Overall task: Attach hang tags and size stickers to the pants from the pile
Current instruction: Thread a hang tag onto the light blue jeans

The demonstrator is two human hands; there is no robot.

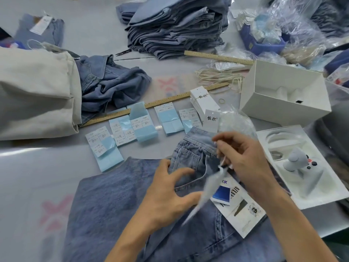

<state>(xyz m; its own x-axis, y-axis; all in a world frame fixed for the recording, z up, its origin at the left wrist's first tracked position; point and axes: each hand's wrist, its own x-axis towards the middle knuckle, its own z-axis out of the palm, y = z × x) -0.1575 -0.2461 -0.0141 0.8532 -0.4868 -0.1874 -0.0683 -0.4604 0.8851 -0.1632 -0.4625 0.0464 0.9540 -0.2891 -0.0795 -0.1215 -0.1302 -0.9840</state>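
One pair of pants is mid-tagging: right hand pinches the hang tag string, left hand loose; beyond both, the pile waits.

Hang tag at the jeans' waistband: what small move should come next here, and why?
Probably draw the string through and let the hang tag settle. The right hand pinches a pale string above the waistband of the jeans, the tag dangles blurred below it, and the left hand presses the denim flat, so fastening looks unfinished.

"恒欣" on hang tag
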